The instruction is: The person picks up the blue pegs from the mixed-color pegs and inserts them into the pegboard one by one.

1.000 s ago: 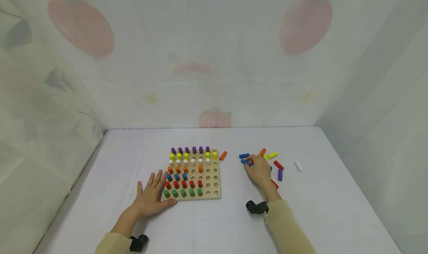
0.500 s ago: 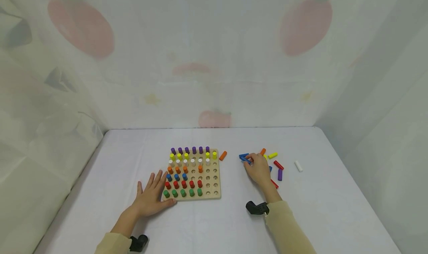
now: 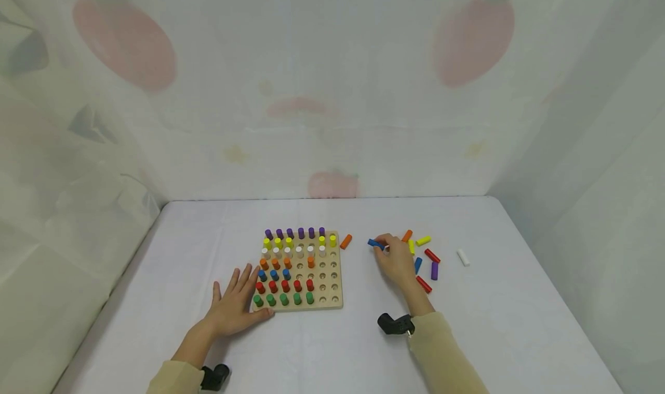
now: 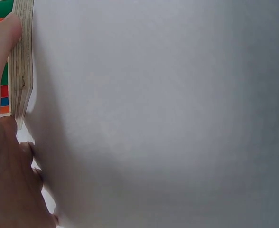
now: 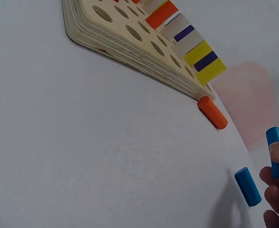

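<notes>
Two blue pegs (image 5: pixel 247 186) by right hand (image 3: pixel 396 260), fingers pinching one; left hand (image 3: pixel 235 306) flat, fingers spread, against pegboard (image 3: pixel 337 278).

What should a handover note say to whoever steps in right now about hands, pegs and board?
Left hand flat on the table, fingertips against the pegboard corner. Right hand pinches a blue peg; a second blue peg lies beside it. Done: left columns of the board mostly filled. Left: empty holes at right; loose pegs right of the board, orange peg by its edge.
</notes>
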The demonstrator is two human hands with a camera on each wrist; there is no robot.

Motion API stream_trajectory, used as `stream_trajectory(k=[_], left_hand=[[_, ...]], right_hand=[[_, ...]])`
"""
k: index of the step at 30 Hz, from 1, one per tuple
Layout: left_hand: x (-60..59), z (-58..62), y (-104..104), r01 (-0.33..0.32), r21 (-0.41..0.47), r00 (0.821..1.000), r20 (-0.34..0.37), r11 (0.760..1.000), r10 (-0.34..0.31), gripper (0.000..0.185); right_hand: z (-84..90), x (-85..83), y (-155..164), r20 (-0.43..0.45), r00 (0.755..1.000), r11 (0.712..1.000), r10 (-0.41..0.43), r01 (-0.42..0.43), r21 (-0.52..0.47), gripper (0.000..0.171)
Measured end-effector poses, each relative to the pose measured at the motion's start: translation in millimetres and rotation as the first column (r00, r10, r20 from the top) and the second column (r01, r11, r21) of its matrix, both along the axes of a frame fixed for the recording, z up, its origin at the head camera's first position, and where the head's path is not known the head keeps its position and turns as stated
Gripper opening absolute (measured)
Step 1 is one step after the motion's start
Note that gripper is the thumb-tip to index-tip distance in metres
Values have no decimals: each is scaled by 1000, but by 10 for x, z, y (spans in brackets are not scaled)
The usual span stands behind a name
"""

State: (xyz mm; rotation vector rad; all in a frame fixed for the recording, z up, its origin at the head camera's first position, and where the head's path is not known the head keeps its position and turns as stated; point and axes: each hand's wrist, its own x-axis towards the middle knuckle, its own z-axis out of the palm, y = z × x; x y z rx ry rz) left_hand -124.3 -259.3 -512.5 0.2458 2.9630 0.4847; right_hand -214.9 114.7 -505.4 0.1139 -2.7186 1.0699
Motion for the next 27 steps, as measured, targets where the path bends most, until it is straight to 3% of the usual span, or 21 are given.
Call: stream_trajectory(k=[27], left_hand=[[-2,-1,-2,4,-7,1000,1,1000,-4,107]], right_hand=[[-12,137,-484,37,990,990,135,-134,-43,24]])
